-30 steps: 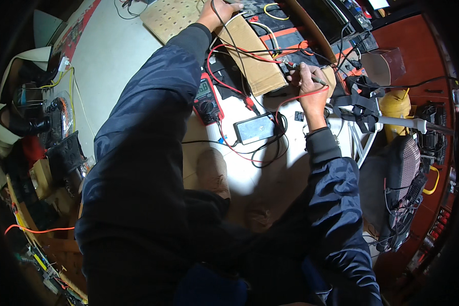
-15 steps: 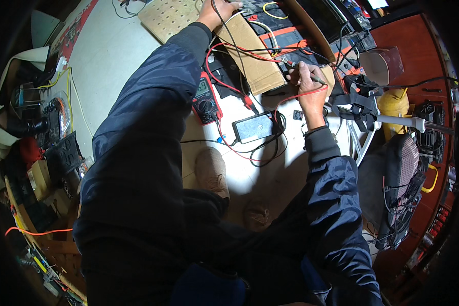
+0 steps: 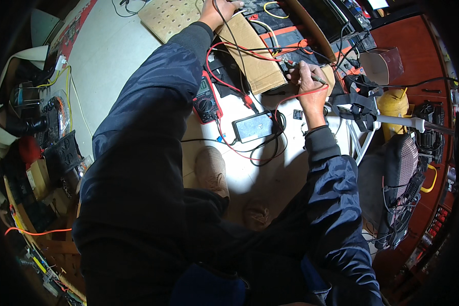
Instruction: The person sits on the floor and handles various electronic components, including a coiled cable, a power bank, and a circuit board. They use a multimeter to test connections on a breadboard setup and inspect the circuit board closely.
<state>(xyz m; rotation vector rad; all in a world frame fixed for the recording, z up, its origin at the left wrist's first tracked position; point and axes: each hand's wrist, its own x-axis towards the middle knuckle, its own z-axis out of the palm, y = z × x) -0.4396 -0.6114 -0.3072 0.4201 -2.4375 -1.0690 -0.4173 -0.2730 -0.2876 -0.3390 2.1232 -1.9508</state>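
Observation:
My right hand pinches a dark, pen-like test probe, with a red lead at its rear end. The probe's front points at a metal terminal beside black batteries with orange trim. At the top edge my left hand is partly cut off by the frame, its fingers closed at the far end of a brown cardboard flap. A black wire crosses that hand; what its fingers hold is hidden. Between my arms lies a red and black multimeter, its leads plugged in at the near end.
A black power adapter with coiled cable lies on the pale floor near my shoe. A perforated board lies left of the batteries. To the right are a white metal frame, a yellow container and a padded seat.

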